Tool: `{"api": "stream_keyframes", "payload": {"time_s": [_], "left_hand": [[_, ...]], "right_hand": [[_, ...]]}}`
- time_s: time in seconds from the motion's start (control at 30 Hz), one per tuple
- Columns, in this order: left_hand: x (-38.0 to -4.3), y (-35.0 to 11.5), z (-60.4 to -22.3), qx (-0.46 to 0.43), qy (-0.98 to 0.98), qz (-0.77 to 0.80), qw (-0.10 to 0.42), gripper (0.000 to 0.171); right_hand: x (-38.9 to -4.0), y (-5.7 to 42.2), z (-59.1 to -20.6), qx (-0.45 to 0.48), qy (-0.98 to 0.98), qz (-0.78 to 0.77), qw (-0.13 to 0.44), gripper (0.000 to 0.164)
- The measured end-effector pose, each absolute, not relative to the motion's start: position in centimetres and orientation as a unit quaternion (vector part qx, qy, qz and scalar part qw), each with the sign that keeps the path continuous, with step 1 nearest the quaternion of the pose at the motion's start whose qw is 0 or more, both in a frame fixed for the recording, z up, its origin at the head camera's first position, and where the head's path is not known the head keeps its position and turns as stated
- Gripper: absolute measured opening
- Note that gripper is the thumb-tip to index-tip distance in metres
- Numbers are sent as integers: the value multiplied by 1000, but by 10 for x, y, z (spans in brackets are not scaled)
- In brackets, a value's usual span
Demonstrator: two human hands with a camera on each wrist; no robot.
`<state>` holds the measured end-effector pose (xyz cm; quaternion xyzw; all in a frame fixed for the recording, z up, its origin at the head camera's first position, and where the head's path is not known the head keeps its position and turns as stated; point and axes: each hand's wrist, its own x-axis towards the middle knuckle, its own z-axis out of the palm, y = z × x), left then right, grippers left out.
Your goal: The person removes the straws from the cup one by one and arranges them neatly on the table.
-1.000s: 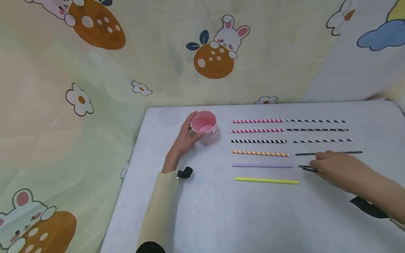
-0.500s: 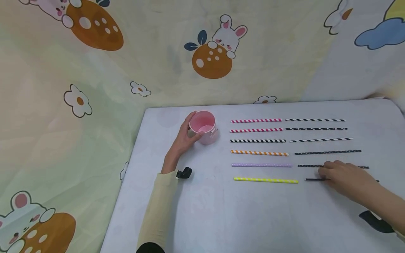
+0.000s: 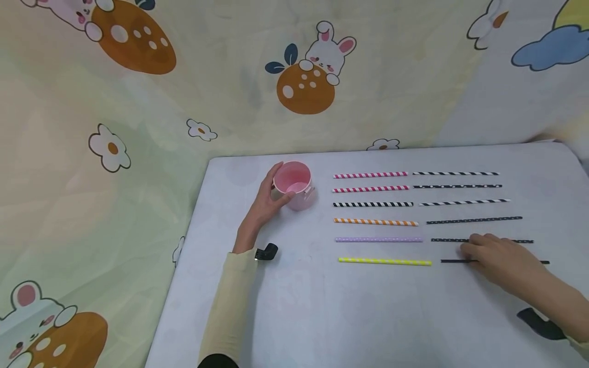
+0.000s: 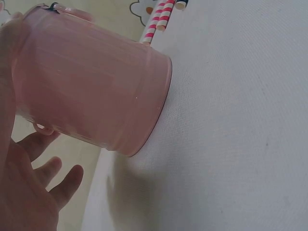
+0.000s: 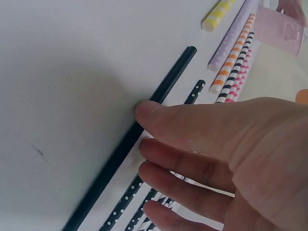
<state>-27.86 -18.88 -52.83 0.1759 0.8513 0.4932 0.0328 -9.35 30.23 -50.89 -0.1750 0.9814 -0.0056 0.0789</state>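
On the left of the white table, my left hand [image 3: 265, 204] holds a pink cup [image 3: 293, 176], thumb on its near side and forefinger along its left. The left wrist view shows the cup's side [image 4: 91, 82] close up, with other fingers [image 4: 67, 185] spread away from it. At the right, my right hand [image 3: 501, 255] is down at a plain black straw [image 3: 451, 261] lying on the table. Its thumb tip crosses this black straw [image 5: 115, 154] in the right wrist view, the forefinger partly hidden. Just beyond lies a black dotted straw [image 3: 448, 239].
Two columns of straws lie across the table [image 3: 299, 317]. Left of centre run pink-striped, black-striped, orange-striped [image 3: 375, 222], lilac [image 3: 378, 239] and yellow straws [image 3: 384, 261]. Several black-and-white straws [image 3: 474, 220] form the right column. A patterned cloth [image 3: 230, 76] stands behind.
My right hand has moved slightly right and toward me, bringing the black straw from beside the dotted one to its own line nearer me. The left hand keeps holding the cup in place.
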Motion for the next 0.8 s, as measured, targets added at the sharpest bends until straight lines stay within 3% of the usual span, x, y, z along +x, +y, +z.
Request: {"api": "stream_keyframes", "payload": {"time_s": [0.8], "left_hand": [[-279,-191,-529,178,853,490,31,92]], "right_hand": [[-98,304,-511,-183,980,-29,70,23]]}}
